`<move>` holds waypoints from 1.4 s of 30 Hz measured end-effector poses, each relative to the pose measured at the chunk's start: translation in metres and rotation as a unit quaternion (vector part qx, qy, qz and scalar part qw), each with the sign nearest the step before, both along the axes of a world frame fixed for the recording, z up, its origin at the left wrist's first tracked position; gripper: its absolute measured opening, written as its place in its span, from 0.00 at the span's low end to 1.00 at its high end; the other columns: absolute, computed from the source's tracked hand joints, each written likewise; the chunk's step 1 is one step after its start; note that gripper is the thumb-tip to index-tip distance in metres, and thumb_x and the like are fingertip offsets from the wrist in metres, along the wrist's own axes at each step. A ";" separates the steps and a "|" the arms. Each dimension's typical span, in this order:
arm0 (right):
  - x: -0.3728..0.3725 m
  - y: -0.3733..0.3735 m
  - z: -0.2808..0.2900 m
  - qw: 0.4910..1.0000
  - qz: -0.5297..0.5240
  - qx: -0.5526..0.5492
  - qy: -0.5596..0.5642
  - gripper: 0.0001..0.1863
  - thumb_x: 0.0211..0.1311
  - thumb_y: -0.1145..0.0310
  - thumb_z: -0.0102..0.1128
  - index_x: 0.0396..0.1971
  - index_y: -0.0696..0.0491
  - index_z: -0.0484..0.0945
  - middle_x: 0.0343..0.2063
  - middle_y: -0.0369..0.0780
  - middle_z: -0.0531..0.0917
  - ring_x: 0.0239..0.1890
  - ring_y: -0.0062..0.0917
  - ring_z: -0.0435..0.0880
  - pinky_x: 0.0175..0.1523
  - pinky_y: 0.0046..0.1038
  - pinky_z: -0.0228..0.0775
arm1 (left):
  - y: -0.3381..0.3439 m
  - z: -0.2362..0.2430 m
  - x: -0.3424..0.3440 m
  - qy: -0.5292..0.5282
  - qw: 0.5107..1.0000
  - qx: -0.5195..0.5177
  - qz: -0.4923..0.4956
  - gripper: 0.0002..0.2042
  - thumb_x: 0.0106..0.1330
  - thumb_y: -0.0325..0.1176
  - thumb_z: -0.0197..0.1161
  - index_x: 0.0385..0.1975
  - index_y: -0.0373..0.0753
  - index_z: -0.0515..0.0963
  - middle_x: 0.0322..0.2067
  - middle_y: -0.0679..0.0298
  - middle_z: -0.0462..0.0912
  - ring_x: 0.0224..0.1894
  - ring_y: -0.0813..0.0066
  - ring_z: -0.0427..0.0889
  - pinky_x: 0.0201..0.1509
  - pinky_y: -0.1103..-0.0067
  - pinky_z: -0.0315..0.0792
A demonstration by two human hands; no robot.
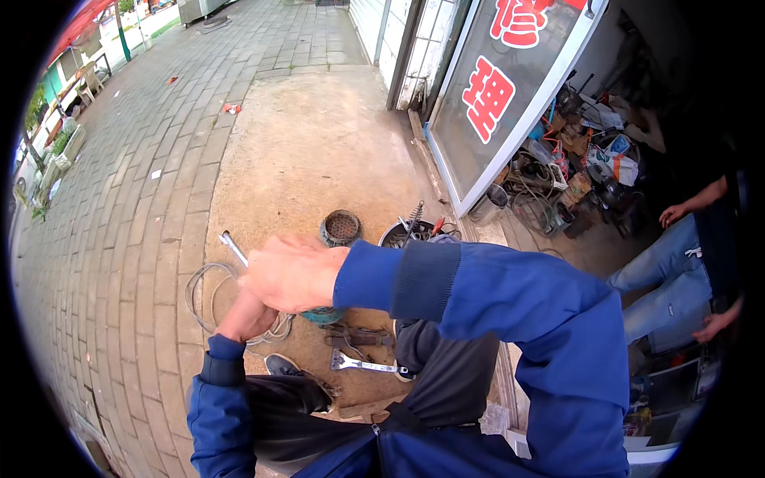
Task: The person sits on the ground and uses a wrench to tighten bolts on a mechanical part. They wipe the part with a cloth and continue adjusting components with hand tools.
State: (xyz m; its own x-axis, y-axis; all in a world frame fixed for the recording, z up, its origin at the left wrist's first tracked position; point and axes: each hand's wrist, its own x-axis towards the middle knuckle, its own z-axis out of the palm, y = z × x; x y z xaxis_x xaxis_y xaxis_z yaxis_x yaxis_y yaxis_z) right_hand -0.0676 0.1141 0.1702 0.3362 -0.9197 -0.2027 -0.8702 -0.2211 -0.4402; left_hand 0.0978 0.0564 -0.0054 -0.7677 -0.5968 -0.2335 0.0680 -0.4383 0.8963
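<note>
My right hand [295,273] lies over my left hand [249,315], and both are closed together in front of me. Past the knuckles sticks the end of a silver wrench [233,247]; the rest of it is hidden by my hands. Just below my right wrist, part of a blue-green rounded housing [323,315] shows. Farther off stands a round, dark part with a perforated top [342,229]. Between my feet lies a silver, wide-headed hand tool [362,363], with several dark tools [358,336] beside it.
A black basin [396,234] holding tools and a spring sits near the doorway. Coiled cable [199,296] lies at the left. A glass door [498,88] stands open; inside is a heap of parts [574,159]. Another person in jeans [665,291] is at the right.
</note>
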 end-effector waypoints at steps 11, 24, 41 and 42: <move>0.005 -0.009 -0.017 0.884 0.278 -0.341 0.157 0.08 0.48 0.66 0.70 0.30 0.50 0.89 0.30 0.41 0.87 0.39 0.34 0.89 0.39 0.35 0.81 | -0.019 -0.023 0.036 -0.283 0.756 -0.558 -0.193 0.20 0.67 0.25 0.59 0.60 0.37 0.76 0.59 0.54 0.79 0.59 0.60 0.77 0.63 0.70 0.72; 0.005 -0.007 -0.009 0.858 0.285 -0.400 0.152 0.07 0.51 0.65 0.67 0.27 0.53 0.87 0.32 0.41 0.83 0.37 0.34 0.84 0.38 0.35 0.78 | -0.017 -0.039 0.037 -0.159 0.741 -0.644 -0.108 0.19 0.63 0.26 0.61 0.55 0.38 0.79 0.55 0.56 0.82 0.57 0.59 0.79 0.62 0.68 0.73; -0.004 -0.011 0.003 0.963 0.155 -0.201 0.088 0.10 0.54 0.67 0.66 0.30 0.59 0.83 0.32 0.49 0.85 0.39 0.43 0.88 0.39 0.40 0.82 | -0.006 0.010 0.007 -0.199 0.839 -0.485 -0.142 0.14 0.66 0.21 0.57 0.51 0.39 0.79 0.52 0.52 0.82 0.54 0.52 0.78 0.61 0.67 0.72; -0.006 -0.013 0.004 0.931 0.212 -0.273 0.114 0.09 0.54 0.68 0.66 0.30 0.59 0.83 0.33 0.48 0.84 0.39 0.42 0.87 0.39 0.40 0.82 | -0.008 -0.001 0.009 -0.155 0.866 -0.458 -0.128 0.14 0.66 0.21 0.57 0.51 0.39 0.79 0.52 0.52 0.82 0.54 0.51 0.78 0.61 0.67 0.72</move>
